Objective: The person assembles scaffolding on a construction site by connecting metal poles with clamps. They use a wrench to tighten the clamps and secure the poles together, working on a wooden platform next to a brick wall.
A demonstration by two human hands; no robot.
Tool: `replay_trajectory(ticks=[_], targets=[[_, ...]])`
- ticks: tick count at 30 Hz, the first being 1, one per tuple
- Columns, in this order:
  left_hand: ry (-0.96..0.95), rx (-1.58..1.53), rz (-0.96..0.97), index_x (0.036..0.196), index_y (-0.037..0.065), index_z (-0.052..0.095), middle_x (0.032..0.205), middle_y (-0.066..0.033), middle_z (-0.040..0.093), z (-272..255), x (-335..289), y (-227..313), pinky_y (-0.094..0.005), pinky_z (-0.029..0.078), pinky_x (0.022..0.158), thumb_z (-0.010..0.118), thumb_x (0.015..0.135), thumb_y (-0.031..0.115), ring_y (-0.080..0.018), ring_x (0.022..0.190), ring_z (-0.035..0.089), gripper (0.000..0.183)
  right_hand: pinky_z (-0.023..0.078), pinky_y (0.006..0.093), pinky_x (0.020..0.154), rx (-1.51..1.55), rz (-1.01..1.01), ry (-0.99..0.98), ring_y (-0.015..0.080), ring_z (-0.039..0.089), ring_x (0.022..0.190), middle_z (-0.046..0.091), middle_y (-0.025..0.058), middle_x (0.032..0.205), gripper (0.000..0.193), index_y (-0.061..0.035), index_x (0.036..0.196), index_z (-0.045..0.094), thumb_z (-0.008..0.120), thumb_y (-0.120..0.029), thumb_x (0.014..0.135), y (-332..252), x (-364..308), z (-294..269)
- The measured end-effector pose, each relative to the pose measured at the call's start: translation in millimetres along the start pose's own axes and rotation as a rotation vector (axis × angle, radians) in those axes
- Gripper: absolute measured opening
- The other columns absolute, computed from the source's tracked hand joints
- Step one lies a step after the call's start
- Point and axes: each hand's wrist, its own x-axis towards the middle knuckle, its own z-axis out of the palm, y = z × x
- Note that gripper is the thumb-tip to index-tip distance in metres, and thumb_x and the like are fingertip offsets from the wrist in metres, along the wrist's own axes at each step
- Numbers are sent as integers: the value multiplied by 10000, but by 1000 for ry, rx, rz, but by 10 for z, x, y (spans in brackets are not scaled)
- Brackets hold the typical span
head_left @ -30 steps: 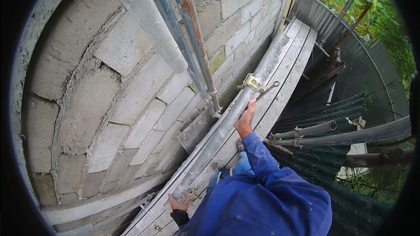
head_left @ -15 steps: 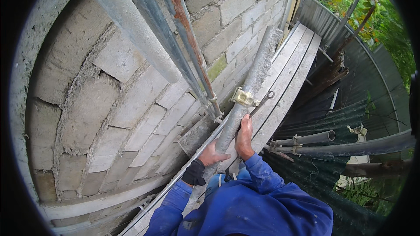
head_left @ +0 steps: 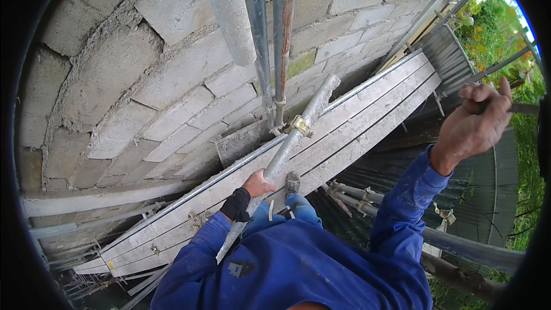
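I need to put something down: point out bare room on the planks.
The biggest bare patch on the planks runs from the boot to their upper right end. A smaller one lies left of the clamps. It's crowded where the left hand holds the pipe.

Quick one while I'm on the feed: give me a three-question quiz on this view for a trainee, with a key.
1. Multiple choice: which hand grips the gray scaffold pipe? A) the left B) the right C) both
2. True or false: the scaffold coupler sits on that pipe between the left hand and the pipe's far end.
3. Fill in the blank: the plank walkway runs beside a wall built of ___.

Key:
1. A; the right hand is raised away from the pipe, holding a dark bar-shaped tool.
2. True.
3. Concrete blocks.
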Motion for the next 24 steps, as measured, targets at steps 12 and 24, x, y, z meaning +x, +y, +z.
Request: replay_trajectory(ticks=[12, 24], targets=[[55, 39, -62, 1104, -43, 581, 875, -201, 694, 284, -370, 34, -413, 534, 779, 769, 648, 349, -322, 814, 692, 630, 494, 546, 688, -681, 460, -976, 407, 630, 882, 652, 276, 942, 299, -79, 1187, 645, 525, -244, 967, 2159, -2579, -1395], [225, 228, -51, 1085, -32, 593, 931, -213, 688, 230, -500, 314, -409, 522, 800, 787, 642, 319, -336, 881, 682, 598, 501, 430, 748, -385, 161, -445, 283, 561, 725, 587, 165, 821, 226, 25, 1028, 533, 434, -178, 1038, 1290, -1789, -483]])
